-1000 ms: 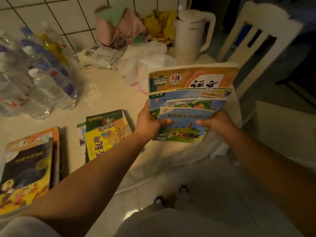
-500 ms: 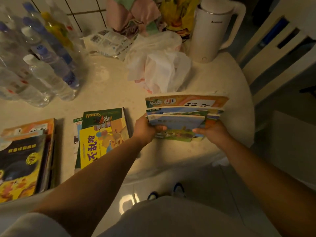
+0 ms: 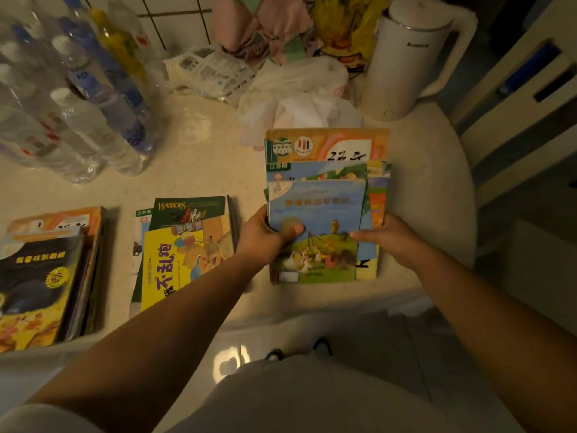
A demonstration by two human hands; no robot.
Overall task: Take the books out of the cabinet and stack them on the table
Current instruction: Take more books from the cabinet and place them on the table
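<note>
Both hands are gripping the fanned bundle of colourful paperback books (image 3: 318,220): left hand (image 3: 262,239) and right hand (image 3: 390,239) flanking it, long axis pointing away, bundle lying flat on the pale round table (image 3: 203,145).

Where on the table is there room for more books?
Bare table lies between the bottles, the Warriors pile and the held books. The back is crowded: bags, kettle.
</note>
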